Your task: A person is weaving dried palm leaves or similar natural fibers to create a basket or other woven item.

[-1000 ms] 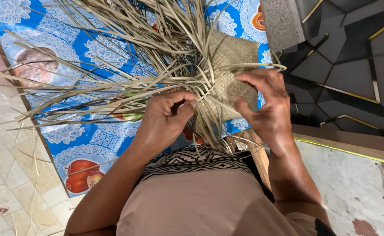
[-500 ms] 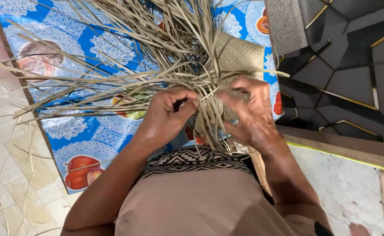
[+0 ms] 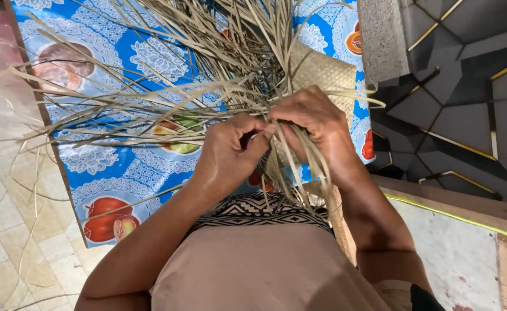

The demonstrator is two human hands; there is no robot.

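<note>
Both hands meet at the near edge of one woven mat (image 3: 322,72), a small tan square of plaited leaf lying on the worktop. Left hand (image 3: 230,152) is curled, thumb and forefinger pinched together on a thin dry strip (image 3: 270,128) right where the two hands touch. Right hand (image 3: 314,124) lies palm down over the mat's near corner, its fingers closed over a bunch of loose strips that run under it and hang down toward the person's lap.

From the mat one large spray of unwoven strips (image 3: 149,98) fans out to the left and away, too many and too crossed to count. They lie over one blue cloth (image 3: 100,173) printed with white lace shapes and fruit pictures; at least five fruit medallions show on it. A few stray strips lie on the pale tiled floor (image 3: 11,230) at the left. One grey stone block (image 3: 380,40) stands just beyond the mat on the right.
</note>
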